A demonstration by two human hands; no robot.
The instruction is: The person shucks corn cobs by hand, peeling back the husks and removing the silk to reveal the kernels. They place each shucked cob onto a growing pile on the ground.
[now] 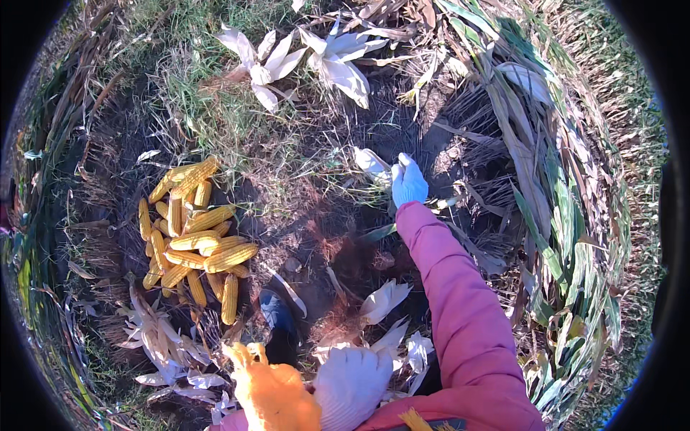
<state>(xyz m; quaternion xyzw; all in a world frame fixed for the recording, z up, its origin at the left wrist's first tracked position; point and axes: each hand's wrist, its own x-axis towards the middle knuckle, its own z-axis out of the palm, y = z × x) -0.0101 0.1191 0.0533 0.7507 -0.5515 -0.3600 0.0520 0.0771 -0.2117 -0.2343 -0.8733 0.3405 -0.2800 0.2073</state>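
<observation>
My right hand (409, 180), in a white glove, is stretched out low over the ground ahead of me. Its curled fingers meet a pale corn husk (373, 163); whether they grip it is hidden. Close to my body, my left hand (353, 385) shows the back of a white ribbed glove. The fingers point away from view, so anything beneath them is hidden. An orange knitted cloth with a fringe (275, 390) hangs in front of my left arm. To the left lies a heap of husked yellow corn ears (199, 242).
Opened white husks (339, 62) lie on the grass at the far side, with more dry husks (161, 345) at lower left. Cut corn stalks (539, 161) are piled along the right, and others (43, 215) line the left. My dark shoe (277, 312) stands beside the ears.
</observation>
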